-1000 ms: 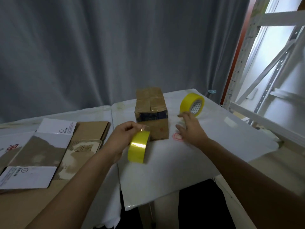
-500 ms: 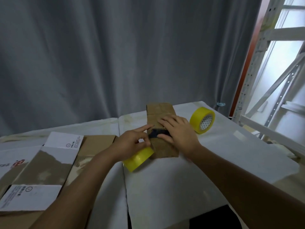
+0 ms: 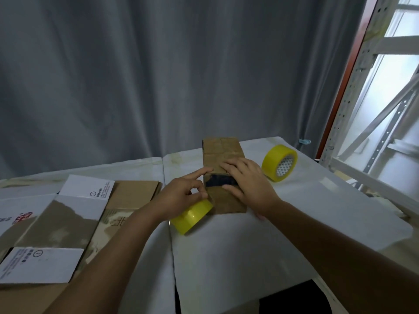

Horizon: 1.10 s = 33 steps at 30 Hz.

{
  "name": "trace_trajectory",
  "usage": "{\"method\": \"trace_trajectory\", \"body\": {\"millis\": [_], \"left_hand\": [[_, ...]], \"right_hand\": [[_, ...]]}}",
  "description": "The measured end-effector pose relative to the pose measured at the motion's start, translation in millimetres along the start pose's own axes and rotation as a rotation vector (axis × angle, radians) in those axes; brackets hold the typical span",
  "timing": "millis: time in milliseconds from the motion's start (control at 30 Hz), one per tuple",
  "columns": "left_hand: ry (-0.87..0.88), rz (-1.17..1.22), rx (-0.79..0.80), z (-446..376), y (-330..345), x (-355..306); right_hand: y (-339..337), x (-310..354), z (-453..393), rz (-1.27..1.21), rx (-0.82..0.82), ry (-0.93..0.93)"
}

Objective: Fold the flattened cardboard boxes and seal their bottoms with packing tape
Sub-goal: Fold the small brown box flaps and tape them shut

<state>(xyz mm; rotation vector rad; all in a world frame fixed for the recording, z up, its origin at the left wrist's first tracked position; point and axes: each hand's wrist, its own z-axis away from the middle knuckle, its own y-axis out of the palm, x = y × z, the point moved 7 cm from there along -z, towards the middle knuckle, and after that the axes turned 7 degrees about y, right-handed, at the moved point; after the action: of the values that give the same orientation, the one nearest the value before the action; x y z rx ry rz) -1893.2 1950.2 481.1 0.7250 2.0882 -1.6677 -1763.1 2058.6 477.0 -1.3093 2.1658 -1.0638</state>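
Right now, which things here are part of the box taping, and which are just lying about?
In use:
- cardboard box, under the right hand
- tape roll, held by the left hand
- flattened boxes, waiting

Lying about:
- second tape roll
- metal shelving
- grey curtain

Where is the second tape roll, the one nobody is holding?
In the head view, the spare tape roll stands on edge on the white table cover, right of the cardboard box, just beyond the right hand.
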Motion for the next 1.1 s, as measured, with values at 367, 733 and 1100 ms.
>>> {"method": "trace_trajectory", "body": {"millis": [367,733,1100], "left_hand": [[-0.028,0.4,-0.297,17,-18,-7],[-0.346,0.877,-0.511,34,27,-24],[-0.002,-0.179,-0.498,27,37,-53]], "right_hand": [[-16,1,-5,-0.256,0.145,0.13],[-36,36,46,-1.199,0.538,0.799],[-45,-21,96,-1.142,-0.016,1.233]]}}
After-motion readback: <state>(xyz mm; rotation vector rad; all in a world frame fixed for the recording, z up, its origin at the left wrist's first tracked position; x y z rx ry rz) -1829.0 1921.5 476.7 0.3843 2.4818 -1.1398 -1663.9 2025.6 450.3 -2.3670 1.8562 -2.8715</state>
